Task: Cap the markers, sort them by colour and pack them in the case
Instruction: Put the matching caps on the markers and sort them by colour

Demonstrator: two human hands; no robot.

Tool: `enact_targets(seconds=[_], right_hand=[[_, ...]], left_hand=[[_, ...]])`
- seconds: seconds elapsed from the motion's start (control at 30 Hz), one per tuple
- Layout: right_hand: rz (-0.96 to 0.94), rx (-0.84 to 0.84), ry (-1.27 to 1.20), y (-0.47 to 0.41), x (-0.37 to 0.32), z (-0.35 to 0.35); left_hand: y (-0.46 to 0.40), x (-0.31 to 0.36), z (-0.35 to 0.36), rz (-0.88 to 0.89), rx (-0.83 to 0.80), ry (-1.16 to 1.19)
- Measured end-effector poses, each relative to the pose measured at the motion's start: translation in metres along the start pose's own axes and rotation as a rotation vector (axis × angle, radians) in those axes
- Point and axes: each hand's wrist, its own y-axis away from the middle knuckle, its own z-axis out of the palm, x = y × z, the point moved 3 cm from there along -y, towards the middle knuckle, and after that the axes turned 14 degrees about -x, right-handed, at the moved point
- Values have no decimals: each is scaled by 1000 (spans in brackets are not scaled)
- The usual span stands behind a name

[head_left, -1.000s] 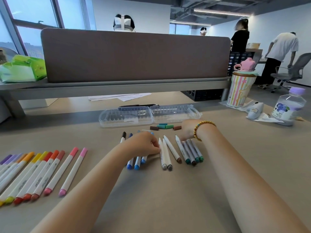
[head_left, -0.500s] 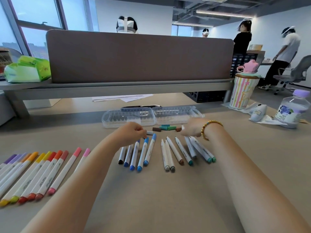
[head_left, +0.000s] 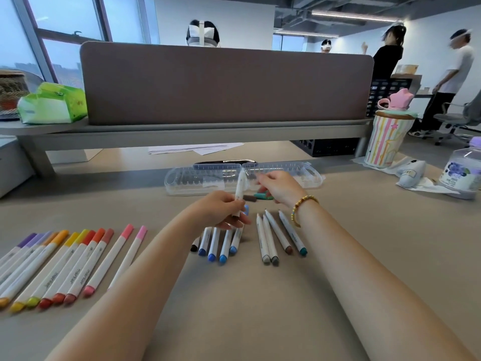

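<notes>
My left hand (head_left: 221,211) grips a white marker (head_left: 240,190) upright, tip up, above a row of blue-ended markers (head_left: 217,246) and one black one. My right hand (head_left: 279,187), with a bead bracelet, hovers over loose brown and green caps (head_left: 260,196), fingers pinched close to the marker's tip; blur hides whether it holds a cap. Grey, brown and teal uncapped markers (head_left: 278,237) lie right of the blue ones. Capped purple, orange, yellow, red and pink markers (head_left: 65,267) lie in a row at the left. The clear case (head_left: 187,181) lies open behind the caps.
A desk divider on a raised shelf (head_left: 223,128) stands behind the case, with papers (head_left: 197,148) under it. A striped cup (head_left: 387,138), a plastic bottle (head_left: 462,174) and tissues sit at the right. A green pack (head_left: 54,104) rests on the shelf at the left. People stand at the far right.
My left hand has lifted one marker from the table and holds it upright. My right hand left the green-ended markers and rose over the loose caps.
</notes>
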Motion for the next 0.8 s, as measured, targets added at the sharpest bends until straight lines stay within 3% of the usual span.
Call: enact_targets(seconds=[0.1,0.2,0.3,0.53,0.63,0.8], right_hand=[[-4,109,577,-19,16,8],[-15,58,868,-31,21,20],[-36,96,1025,-40,21,25],[-64,95,1139,-41,11,31],[-61,116,959,-35,5,22],[-103,87,40,-11,0,-6]], left_hand=[[0,-5,-7,-8,54,75],[0,-7,-15,0,97,131],[1,-9,-20,-5,131,180],[2,-12,-25,-26,158,146],[2,-12,-23,-43,136,109],[1,-4,-10,-56,81,59]])
